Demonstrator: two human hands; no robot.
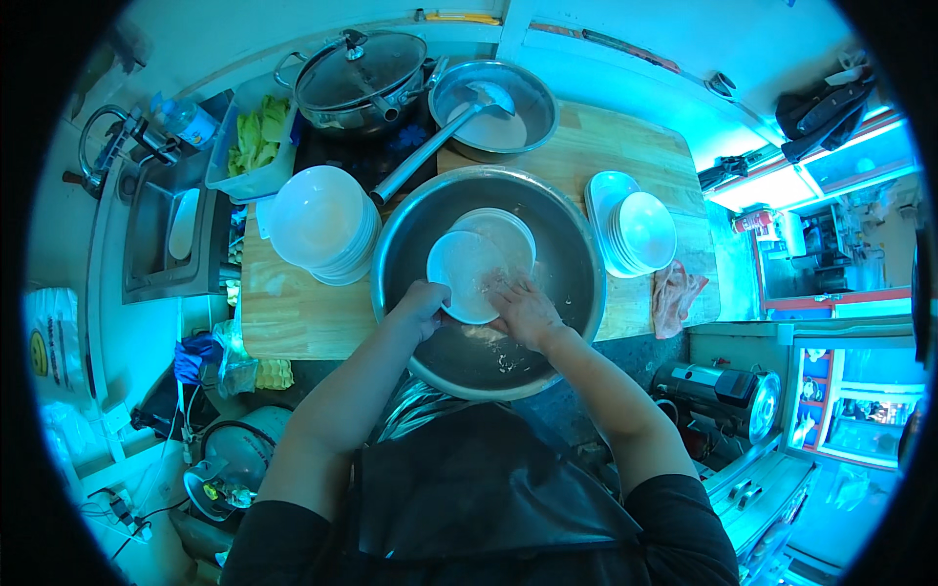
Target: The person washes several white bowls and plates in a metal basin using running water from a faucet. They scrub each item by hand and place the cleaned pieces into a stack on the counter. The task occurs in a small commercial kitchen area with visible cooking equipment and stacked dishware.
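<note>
A wide metal basin [396,212] stands before me at the table's front edge, with wet sheen inside. My left hand [425,304] pinches the lower left rim of a white dish [458,267] held over the basin's middle. Against the dish's right side lies my right hand [526,311], its fingers spread and slightly blurred. Behind that dish, more white dishes [509,223] rest stacked in the basin. Whitish bits float or cling near the basin's front, below my hands.
Stacked white bowls [315,216] stand left of the basin; smaller bowls [647,231] and a pink cloth [676,297] lie right. Behind are a lidded pot [363,77], a metal bowl [506,135] with a ladle [425,154], and lettuce [256,135]. A sink [150,234] is far left.
</note>
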